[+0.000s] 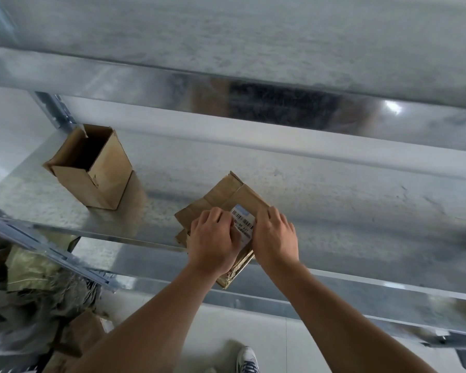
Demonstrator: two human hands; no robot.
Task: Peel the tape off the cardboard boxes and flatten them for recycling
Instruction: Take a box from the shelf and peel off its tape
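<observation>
One flattened box (226, 195) gripped by left hand (213, 239), right hand (276, 235); open box (102, 181) apart on shelf (334, 211).

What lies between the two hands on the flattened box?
In the head view, a white barcode label on the flattened cardboard box lies between the left hand and the right hand.

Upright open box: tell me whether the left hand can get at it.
Probably yes: only bare shelf lies between the left hand and the open box, though that hand is busy on the flattened box.
</observation>
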